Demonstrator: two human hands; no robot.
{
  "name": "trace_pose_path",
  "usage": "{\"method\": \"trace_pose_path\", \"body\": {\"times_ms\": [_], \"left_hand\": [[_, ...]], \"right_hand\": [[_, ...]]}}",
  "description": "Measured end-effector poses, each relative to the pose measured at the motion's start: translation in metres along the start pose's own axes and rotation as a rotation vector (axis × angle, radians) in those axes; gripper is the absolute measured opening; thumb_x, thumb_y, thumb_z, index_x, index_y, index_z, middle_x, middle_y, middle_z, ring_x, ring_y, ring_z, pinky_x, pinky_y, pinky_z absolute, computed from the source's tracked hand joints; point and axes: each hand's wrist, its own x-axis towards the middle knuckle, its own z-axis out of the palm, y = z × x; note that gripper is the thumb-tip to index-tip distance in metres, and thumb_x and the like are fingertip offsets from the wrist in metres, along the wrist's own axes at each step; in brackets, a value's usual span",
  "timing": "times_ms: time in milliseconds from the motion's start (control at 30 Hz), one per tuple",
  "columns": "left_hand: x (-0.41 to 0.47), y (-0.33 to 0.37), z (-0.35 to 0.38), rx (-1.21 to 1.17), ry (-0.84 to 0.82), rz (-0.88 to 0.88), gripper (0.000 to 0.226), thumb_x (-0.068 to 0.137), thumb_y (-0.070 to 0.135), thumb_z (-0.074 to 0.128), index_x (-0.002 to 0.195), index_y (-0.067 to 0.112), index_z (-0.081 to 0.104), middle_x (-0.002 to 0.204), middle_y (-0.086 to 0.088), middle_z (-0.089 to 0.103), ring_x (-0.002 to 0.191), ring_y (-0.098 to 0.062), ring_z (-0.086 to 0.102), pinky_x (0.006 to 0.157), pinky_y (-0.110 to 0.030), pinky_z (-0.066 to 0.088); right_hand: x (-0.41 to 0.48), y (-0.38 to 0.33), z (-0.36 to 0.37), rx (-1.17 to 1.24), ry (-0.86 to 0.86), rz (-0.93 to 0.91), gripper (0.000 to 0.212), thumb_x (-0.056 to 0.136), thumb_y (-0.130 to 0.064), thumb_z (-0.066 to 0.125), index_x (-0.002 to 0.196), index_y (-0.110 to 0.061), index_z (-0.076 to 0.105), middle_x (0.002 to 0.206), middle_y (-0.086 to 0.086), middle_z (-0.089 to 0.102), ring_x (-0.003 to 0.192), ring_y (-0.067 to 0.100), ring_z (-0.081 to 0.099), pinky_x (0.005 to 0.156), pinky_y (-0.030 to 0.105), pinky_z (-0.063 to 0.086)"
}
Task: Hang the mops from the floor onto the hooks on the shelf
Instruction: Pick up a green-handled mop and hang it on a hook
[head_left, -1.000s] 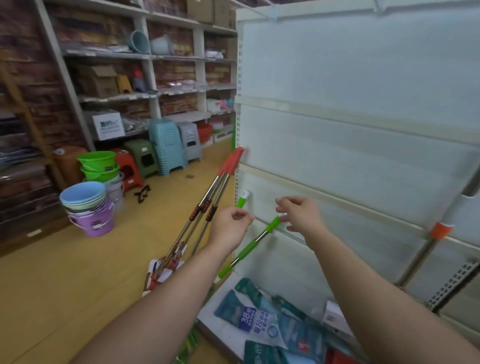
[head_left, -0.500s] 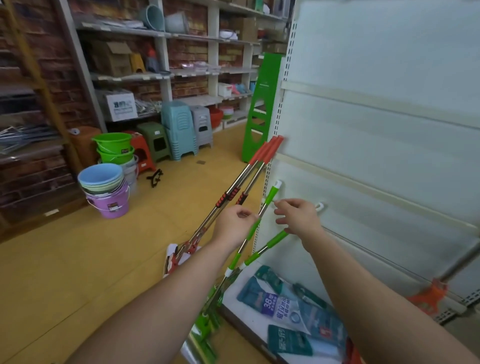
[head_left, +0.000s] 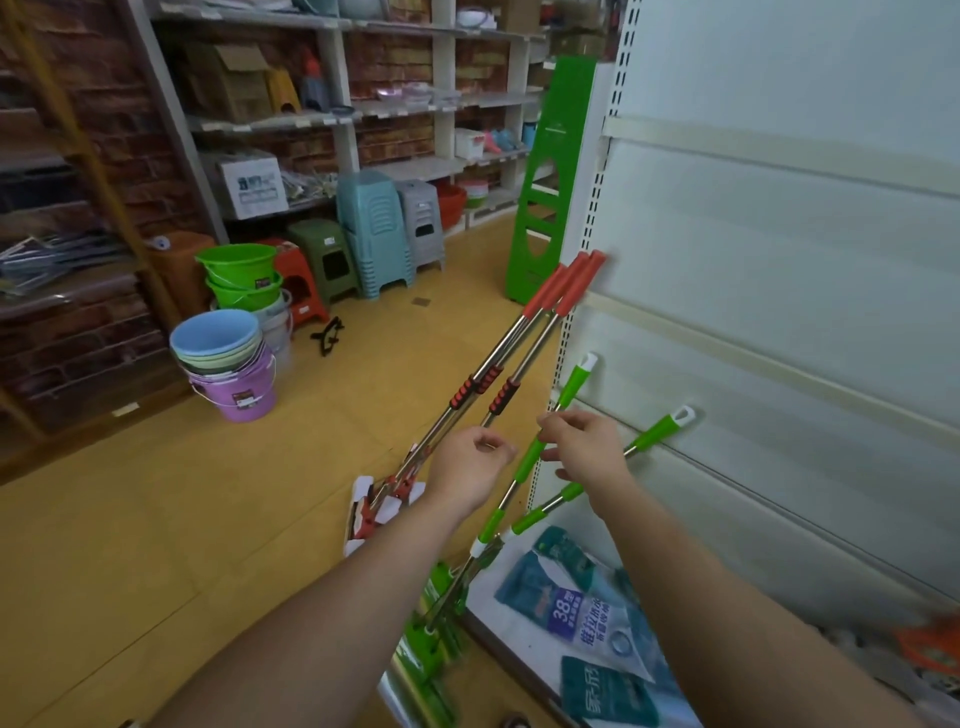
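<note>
Packets (head_left: 576, 613) lie nearest, on the shelf (head_left: 753, 260) base. Left hand (head_left: 467, 467) is loosely curled, holding nothing. Right hand (head_left: 584, 447) touches one green mop (head_left: 527, 462); whether it grips is unclear. Green and red mops (head_left: 543, 291) lean from the floor against the shelf. Stacked buckets (head_left: 223, 343) stand beyond.

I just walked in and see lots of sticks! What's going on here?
A person is sorting out mops. Their right hand pinches the handle of a green mop leaning on the white shelf. Their left hand is beside it, holding nothing. A second green mop and the red mops lean there too, heads on the floor. None of these hangs yet.
</note>
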Motion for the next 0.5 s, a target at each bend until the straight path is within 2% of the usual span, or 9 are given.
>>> {"method": "trace_pose_path", "body": {"times_ms": [67, 200, 367, 500], "left_hand": [[0.026, -0.002, 0.010, 0.017, -0.006, -0.017, 0.007, 0.092, 0.033, 0.072, 0.088, 0.031, 0.067, 0.100, 0.000, 0.074, 0.096, -0.024, 0.072, 0.090, -0.040, 0.057], [0.084, -0.008, 0.038, 0.038, -0.014, -0.057, 0.012, 0.092, 0.031, 0.073, 0.084, 0.034, 0.065, 0.101, -0.001, 0.075, 0.094, -0.024, 0.073, 0.085, -0.037, 0.056], [0.144, -0.024, 0.072, 0.085, -0.040, -0.158, 0.011, 0.090, 0.033, 0.074, 0.083, 0.033, 0.066, 0.092, 0.005, 0.074, 0.091, -0.022, 0.073, 0.078, -0.034, 0.056], [0.181, -0.034, 0.098, 0.142, -0.066, -0.198, 0.010, 0.089, 0.034, 0.075, 0.083, 0.034, 0.066, 0.092, 0.005, 0.075, 0.089, -0.022, 0.073, 0.084, -0.038, 0.059]], "right_hand": [[0.029, 0.008, 0.001, 0.017, -0.010, 0.031, 0.011, 0.099, -0.032, 0.066, 0.098, -0.021, 0.069, 0.097, 0.003, 0.074, 0.078, 0.018, 0.071, 0.072, 0.034, 0.054], [0.095, 0.026, -0.001, 0.034, -0.016, 0.080, 0.012, 0.098, -0.031, 0.067, 0.087, -0.027, 0.066, 0.095, 0.003, 0.075, 0.079, 0.020, 0.072, 0.078, 0.038, 0.057], [0.164, 0.053, -0.009, 0.019, -0.011, 0.187, 0.017, 0.095, -0.030, 0.067, 0.098, -0.015, 0.075, 0.091, 0.003, 0.076, 0.077, 0.020, 0.072, 0.075, 0.037, 0.057], [0.202, 0.078, -0.012, 0.030, 0.006, 0.250, 0.019, 0.094, -0.029, 0.067, 0.099, -0.013, 0.076, 0.092, 0.006, 0.077, 0.076, 0.020, 0.072, 0.077, 0.040, 0.058]]}}
